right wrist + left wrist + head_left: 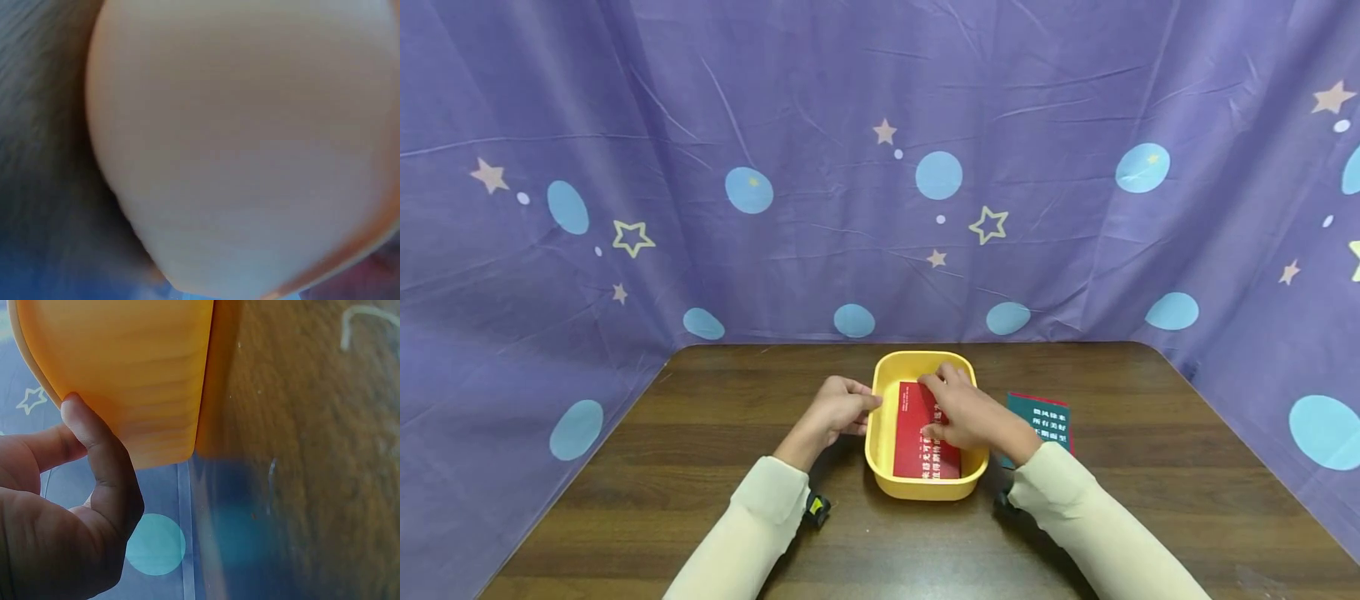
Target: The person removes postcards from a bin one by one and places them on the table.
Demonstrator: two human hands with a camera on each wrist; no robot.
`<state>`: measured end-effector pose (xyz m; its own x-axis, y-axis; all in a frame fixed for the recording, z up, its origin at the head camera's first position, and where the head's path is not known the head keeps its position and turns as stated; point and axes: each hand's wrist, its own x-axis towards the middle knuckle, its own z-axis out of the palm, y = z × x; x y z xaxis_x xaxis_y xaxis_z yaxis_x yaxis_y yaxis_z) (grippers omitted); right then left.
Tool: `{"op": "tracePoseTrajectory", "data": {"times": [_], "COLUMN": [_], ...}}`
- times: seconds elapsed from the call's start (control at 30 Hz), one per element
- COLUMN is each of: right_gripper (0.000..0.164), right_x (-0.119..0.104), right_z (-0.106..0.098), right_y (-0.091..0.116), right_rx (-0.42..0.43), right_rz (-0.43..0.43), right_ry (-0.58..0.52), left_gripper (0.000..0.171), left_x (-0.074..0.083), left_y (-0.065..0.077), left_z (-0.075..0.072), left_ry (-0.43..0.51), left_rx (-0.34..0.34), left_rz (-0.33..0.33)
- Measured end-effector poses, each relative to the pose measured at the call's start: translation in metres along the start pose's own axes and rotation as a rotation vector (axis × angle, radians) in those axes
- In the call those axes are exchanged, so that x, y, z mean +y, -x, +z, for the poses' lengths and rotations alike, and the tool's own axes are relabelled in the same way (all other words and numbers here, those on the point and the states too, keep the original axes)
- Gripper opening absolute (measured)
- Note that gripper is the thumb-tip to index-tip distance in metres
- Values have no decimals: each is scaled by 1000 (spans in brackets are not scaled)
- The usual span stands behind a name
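Observation:
A yellow plastic tub [927, 490] stands on the table, with a red card [917, 425] printed in white characters inside it. My left hand [842, 408] pinches the tub's left rim between thumb and finger. In the left wrist view, a bent finger of the left hand [103, 469] presses against the orange-looking wall of the tub [150, 381]. My right hand [973, 412] reaches over the right rim, its thumb and fingers spread above the red card and covering part of it. A blurred pale surface with an orange edge [337, 262] fills most of the right wrist view.
Right of the tub, partly behind the right forearm, lies a dark green card [1045, 421] with white characters and a red edge. The brown wooden table [737, 417] ends at a purple curtain [820, 167] with stars and blue dots.

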<state>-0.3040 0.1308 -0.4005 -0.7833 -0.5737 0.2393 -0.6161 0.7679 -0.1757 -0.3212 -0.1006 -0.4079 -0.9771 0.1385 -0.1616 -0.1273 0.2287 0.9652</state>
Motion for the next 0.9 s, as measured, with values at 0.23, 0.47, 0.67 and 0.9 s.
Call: {"op": "tracePoseTrajectory", "data": {"times": [0.23,0.47,0.67,0.9], "right_gripper": [35,31,29,28], "right_x": [-1,-5,-10,-10], "right_z": [-9,-15,-30,-56], "right_y": [0,0,2,10], "right_rx": [70,125,210,284], "right_rz": [-56,-67,-125,-137], "right_ry": [-98,-192,-223,-219], "left_gripper": [11,12,11,9], "left_x": [1,-1,1,0], "left_y": [1,1,2,1], "left_z": [0,-1,0,0], "left_ry": [14,8,4,8], "left_rx": [-9,-13,-13,-8], "left_rz": [10,16,12,9]}}
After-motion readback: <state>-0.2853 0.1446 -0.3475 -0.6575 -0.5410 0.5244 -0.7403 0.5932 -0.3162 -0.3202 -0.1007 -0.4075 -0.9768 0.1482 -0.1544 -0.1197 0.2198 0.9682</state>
